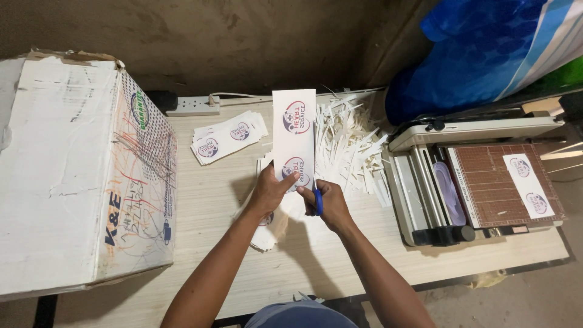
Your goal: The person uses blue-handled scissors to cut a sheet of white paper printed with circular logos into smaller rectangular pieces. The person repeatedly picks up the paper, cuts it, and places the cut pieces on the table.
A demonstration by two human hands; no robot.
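Item, centre of frame: your left hand (270, 191) pinches the lower end of a white printed strip (294, 136), held upright. Your right hand (328, 203) grips blue-handled scissors (317, 197) at its bottom edge. Keep the strip taut, blades square between the round emblems.

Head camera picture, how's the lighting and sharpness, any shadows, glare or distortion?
Head view: light is soft and even, no harsh glare; the left hand and right hand throw a dim shadow onto the wooden table beneath the printed paper strip; focus is sharp across the cardboard box and paper trimmer; wide-angle bending shows at the edges, and the floor corner lower right falls dark.
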